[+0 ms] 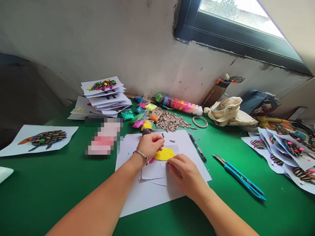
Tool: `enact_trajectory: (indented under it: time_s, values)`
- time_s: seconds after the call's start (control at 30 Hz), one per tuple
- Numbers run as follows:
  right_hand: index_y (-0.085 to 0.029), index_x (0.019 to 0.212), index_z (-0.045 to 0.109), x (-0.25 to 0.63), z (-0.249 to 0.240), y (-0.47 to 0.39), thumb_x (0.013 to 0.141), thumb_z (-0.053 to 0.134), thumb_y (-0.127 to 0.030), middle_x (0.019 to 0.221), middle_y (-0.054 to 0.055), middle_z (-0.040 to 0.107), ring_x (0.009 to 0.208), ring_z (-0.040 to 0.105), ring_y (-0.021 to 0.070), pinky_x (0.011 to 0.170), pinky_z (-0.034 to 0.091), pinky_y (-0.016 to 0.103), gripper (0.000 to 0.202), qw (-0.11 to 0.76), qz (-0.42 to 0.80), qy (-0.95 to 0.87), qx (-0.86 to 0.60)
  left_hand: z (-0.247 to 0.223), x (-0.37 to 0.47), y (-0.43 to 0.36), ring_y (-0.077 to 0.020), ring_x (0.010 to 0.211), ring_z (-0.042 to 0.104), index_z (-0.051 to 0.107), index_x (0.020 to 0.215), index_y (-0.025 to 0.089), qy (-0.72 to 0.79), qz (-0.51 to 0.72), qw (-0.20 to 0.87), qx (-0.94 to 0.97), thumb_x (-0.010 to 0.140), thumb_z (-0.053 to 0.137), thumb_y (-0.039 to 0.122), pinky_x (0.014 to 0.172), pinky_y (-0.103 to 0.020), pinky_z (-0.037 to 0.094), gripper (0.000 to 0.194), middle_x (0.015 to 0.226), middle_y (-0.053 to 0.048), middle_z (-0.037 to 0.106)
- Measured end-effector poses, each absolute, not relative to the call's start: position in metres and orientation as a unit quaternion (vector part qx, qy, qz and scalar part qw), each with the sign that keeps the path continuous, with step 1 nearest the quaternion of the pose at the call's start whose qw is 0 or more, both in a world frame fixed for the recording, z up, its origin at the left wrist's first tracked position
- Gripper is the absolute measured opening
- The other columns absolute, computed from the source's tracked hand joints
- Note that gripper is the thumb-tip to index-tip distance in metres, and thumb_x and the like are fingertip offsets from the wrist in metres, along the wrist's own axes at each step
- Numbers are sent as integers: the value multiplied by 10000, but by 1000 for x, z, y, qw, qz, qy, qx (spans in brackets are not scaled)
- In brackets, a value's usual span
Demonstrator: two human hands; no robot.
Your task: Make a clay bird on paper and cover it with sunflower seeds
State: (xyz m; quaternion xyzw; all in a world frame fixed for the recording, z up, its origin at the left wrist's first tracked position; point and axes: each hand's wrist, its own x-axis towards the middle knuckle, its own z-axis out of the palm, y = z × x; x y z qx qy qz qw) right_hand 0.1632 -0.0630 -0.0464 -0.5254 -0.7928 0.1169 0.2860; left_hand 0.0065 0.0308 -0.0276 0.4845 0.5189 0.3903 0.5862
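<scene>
A flattened patch of yellow modelling clay (165, 154) lies on a small sheet of white paper (154, 171), with a bit of magenta clay (151, 160) at its left. Over the left edge of the yellow patch, my left hand (149, 146) is closed in a pinch; what the fingertips hold is hidden. My right hand (186, 172) has its fingers curled together at the patch's lower right edge. A small dark bit shows at those fingertips, too small to name. One sunflower seed (172, 141) rests just beyond the clay.
Sunflower seeds (169, 120) are heaped at the back beside bagged clay (147, 125). A pen (197, 147) and a blue utility knife (240, 175) lie to the right. Seed-covered pictures (283, 144) lie far right; more are stacked (105, 98) at back left.
</scene>
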Motion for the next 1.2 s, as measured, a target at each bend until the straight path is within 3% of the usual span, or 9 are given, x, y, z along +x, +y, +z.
enact_trajectory:
  time_s: [0.4,0.6,0.8,1.07,1.2]
  values:
    - [-185,922,687,166,-39,-64,883,414,-81,801,73,596,759,518,186,671,425,297,295,217,119,-817,-521,-29,7,30,-94,505,602,686,695,152,519,390,590,480,723,672,151,509,-193,495,31,618,7,659]
    - [-212,973,667,172,-40,-63,877,466,-101,808,52,597,738,542,165,670,438,265,249,239,153,-795,-536,-30,6,30,-92,491,600,685,711,151,522,384,591,480,716,685,165,484,-182,469,16,620,4,668]
    - [-211,948,687,168,-37,-64,866,458,-63,828,64,593,747,540,170,669,434,276,284,193,109,-820,-527,-29,7,31,-83,480,592,677,713,145,525,381,597,472,726,683,165,492,-177,475,25,612,8,661]
    - [-214,1017,672,175,-39,-62,886,454,-115,783,42,579,699,533,153,645,452,259,273,233,170,-790,-541,-29,7,31,-92,502,607,684,708,148,527,381,601,465,701,715,172,505,-184,487,40,615,6,666]
    - [-223,952,692,173,-39,-63,892,448,-105,787,46,582,719,545,152,661,451,255,277,222,134,-810,-526,-29,7,30,-88,491,601,687,713,145,526,382,603,462,700,719,167,503,-184,488,40,612,6,666]
